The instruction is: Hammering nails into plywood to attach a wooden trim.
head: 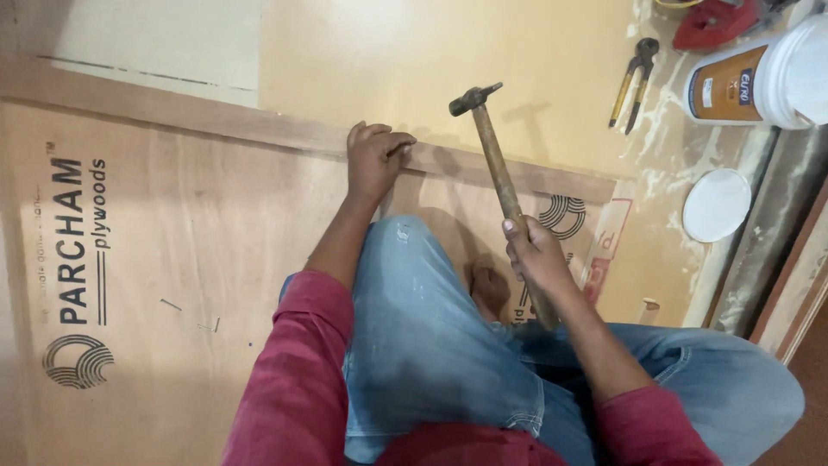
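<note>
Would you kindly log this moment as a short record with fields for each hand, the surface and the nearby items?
Left hand: left hand pinches a small, unclear item at the wooden strip along the plywood sheet's edge.
Right hand: right hand grips the hammer by its wooden handle, head raised above the strip.
Posture: seated on the sheet, jeans-clad knee bent.
Nearby: pliers, white tub lying on its side, white lid.

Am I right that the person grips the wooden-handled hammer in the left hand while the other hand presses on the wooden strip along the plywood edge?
Not quite. The head view shows the hammer gripped in the right hand, head raised. It is the left hand that presses on the wooden strip along the edge of the plywood sheet.
</note>
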